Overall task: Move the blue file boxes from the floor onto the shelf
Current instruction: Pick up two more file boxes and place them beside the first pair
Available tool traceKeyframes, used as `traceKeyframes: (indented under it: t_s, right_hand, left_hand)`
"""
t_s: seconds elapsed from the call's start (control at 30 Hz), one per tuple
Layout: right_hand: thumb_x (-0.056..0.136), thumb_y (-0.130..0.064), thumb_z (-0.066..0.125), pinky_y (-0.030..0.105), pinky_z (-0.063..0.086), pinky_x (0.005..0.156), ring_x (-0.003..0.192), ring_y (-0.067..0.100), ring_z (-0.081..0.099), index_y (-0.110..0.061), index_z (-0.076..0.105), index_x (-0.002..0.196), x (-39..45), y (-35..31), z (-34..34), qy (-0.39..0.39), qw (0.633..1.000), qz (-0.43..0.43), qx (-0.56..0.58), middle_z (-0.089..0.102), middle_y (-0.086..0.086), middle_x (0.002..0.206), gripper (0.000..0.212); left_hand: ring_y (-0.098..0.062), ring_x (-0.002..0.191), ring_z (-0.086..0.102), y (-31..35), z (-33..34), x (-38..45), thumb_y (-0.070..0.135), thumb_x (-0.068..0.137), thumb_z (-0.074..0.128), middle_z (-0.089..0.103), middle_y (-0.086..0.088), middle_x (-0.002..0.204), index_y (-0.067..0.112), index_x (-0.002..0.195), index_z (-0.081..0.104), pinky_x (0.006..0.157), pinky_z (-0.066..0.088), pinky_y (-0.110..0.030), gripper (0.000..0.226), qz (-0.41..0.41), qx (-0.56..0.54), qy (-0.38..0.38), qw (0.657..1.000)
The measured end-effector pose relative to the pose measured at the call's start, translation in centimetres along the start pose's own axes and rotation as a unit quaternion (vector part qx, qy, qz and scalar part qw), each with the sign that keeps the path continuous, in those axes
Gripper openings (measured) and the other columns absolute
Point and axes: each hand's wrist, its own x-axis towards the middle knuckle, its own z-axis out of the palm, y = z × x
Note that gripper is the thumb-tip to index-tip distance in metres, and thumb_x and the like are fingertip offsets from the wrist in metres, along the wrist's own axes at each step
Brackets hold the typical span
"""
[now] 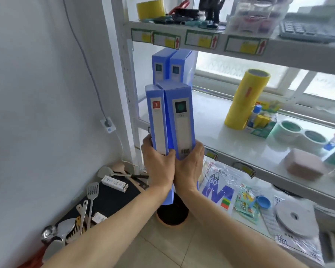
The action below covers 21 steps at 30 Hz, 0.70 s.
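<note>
I hold two blue file boxes upright, side by side, in front of the left end of the white shelf (207, 120). The left box (156, 118) has a red logo on its spine, and my left hand (157, 163) grips its lower end. The right box (181, 120) has a green logo, and my right hand (191, 163) grips its lower end. Both hands press together under the boxes. Behind them, two more blue file boxes (170, 66) stand upright on the shelf at its far left.
A yellow roll (244, 99), glue bottles, green tape rolls (286, 130) and a pink block (306, 165) occupy the shelf's right part. The upper shelf (201, 41) hangs above. Below lie A4 paper packs (217, 188). On the floor are utensils, a black mat (112, 198) and a dark pot.
</note>
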Motion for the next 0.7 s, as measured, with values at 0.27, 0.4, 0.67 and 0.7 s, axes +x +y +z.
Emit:
traceKeyframes:
  t_s: [0.27, 0.4, 0.67, 0.7]
  right_hand:
    - [0.077, -0.023, 0.08, 0.03, 0.046, 0.077, 0.092, 0.017, 0.047, -0.009, 0.047, 0.124, 1.5, 1.4, -6.7, 0.079, 0.997, 0.014, 0.017, 0.045, -0.004, 0.107, 0.059]
    - [0.079, -0.022, 0.078, 0.027, 0.044, 0.073, 0.091, 0.015, 0.047, -0.01, 0.048, 0.124, 4.4, 1.4, -6.9, 0.106, 0.994, 0.005, 0.029, 0.047, -0.001, 0.109, 0.056]
    - [0.078, -0.025, 0.078, 0.048, 0.054, 0.084, 0.092, 0.019, 0.054, -0.017, 0.048, 0.124, 11.9, 1.9, -2.1, 0.146, 0.987, 0.015, 0.061, 0.052, -0.007, 0.106, 0.056]
    - [0.077, -0.028, 0.078, 0.048, 0.054, 0.084, 0.093, 0.021, 0.056, -0.018, 0.048, 0.124, 12.9, 2.1, -1.3, 0.151, 0.987, 0.02, 0.057, 0.055, -0.005, 0.107, 0.057]
  left_hand:
    - [-0.022, 0.105, 0.065, 2.8, 4.9, -4.0, 0.027, 0.065, 0.064, 0.061, -0.002, 0.115, 0.022, 0.126, 0.046, 0.084, 0.06, -0.037, 0.063, 0.022, -0.033, -0.063, 0.997]
    - [-0.022, 0.106, 0.064, 3.7, 7.5, -2.4, 0.019, 0.067, 0.065, 0.061, 0.002, 0.119, 0.023, 0.128, 0.047, 0.088, 0.058, -0.035, 0.063, 0.026, -0.039, -0.075, 0.996]
    - [-0.023, 0.1, 0.069, 3.4, 12.1, 4.7, 0.016, 0.071, 0.065, 0.069, 0.0, 0.113, 0.023, 0.126, 0.053, 0.088, 0.058, -0.041, 0.057, 0.013, -0.042, -0.098, 0.994]
    - [-0.023, 0.102, 0.068, 3.3, 12.6, 5.9, 0.015, 0.074, 0.066, 0.069, 0.0, 0.115, 0.021, 0.129, 0.052, 0.091, 0.057, -0.038, 0.057, 0.011, -0.043, -0.105, 0.993]
